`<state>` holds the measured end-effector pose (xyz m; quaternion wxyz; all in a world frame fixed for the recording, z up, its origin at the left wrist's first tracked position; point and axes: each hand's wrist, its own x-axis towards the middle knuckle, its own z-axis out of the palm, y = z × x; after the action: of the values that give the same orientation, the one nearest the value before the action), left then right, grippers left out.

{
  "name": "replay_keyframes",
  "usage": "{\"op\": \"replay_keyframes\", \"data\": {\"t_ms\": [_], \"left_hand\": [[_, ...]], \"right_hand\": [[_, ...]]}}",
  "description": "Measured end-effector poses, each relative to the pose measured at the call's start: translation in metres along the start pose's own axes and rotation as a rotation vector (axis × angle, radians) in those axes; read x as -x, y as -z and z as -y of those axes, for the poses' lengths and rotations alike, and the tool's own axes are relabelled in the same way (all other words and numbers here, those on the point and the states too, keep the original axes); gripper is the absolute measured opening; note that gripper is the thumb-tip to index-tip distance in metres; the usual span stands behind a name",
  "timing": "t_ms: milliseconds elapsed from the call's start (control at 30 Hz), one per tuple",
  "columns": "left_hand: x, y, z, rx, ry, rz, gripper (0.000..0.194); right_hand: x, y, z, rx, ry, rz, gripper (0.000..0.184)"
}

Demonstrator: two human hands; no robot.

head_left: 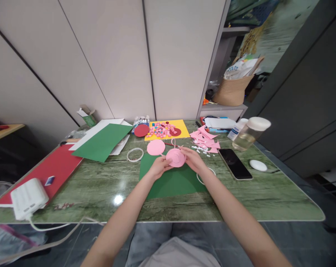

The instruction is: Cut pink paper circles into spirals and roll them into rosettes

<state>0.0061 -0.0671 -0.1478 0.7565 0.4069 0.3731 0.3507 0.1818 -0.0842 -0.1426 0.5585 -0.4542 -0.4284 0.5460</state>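
Both my hands hold a pink paper disc with a thin pink strip curling up from it, above a dark green paper sheet. My left hand pinches the disc's left edge. My right hand grips its right edge, fingers closed on it. A second pink paper circle lies flat just left of and behind the disc.
A tape ring, a yellow sheet with small pink pieces, a dark red circle, pink scraps, a phone, a jar, green and red sheets, and a white power bank lie on the table.
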Motion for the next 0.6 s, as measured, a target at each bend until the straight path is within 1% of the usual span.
{"op": "replay_keyframes", "data": {"t_ms": [133,267,333,400,467,533,600], "left_hand": [[0.000,-0.001,0.002,-0.023,-0.013,-0.005,0.027],[-0.001,-0.002,0.002,-0.048,-0.047,-0.029,0.029],[-0.002,-0.002,0.001,-0.063,-0.086,-0.074,0.031],[-0.002,-0.003,0.000,-0.074,-0.131,-0.134,0.035],[0.000,-0.004,-0.001,-0.079,-0.153,-0.167,0.035],[0.003,-0.006,-0.004,-0.075,-0.131,-0.145,0.033],[0.008,-0.008,-0.007,-0.058,-0.071,-0.077,0.041]], "right_hand": [[0.002,-0.002,-0.002,0.152,0.082,0.000,0.031],[0.000,-0.002,-0.006,0.348,0.188,-0.058,0.023],[-0.001,0.000,-0.007,0.449,0.244,-0.109,0.023],[0.000,0.001,-0.006,0.543,0.300,-0.155,0.025],[0.003,0.001,-0.004,0.628,0.358,-0.185,0.028],[0.007,-0.001,-0.002,0.706,0.417,-0.187,0.031],[0.011,-0.003,-0.002,0.779,0.470,-0.156,0.034]]}}
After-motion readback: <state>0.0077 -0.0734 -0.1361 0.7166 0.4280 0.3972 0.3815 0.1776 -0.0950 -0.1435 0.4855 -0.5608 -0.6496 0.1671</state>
